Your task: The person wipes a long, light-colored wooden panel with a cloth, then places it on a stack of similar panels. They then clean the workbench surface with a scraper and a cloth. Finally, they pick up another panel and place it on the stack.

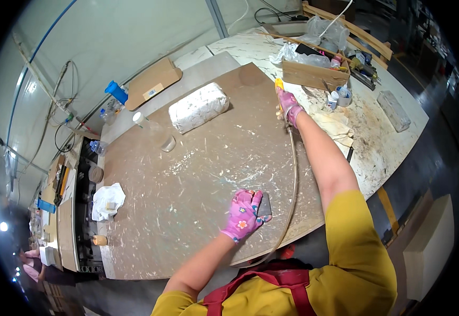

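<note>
My left hand point(244, 215), in a pink flowered glove, presses a flat grey scraper point(264, 205) against the brown board point(198, 179) near its front edge. My right hand point(289, 107), also gloved in pink, is stretched far out and grips a yellow-tipped air gun point(279, 87) over the board's far right corner. A thin hose point(293, 179) runs from that tool back toward my body. White scratches and dust streak the board between my hands.
A white wrapped block point(198, 107) and a clear plastic bottle point(154, 130) lie at the board's far side. A crumpled white rag point(107, 201) sits at the left. A cardboard box point(313, 73) with clutter stands on the white table to the right.
</note>
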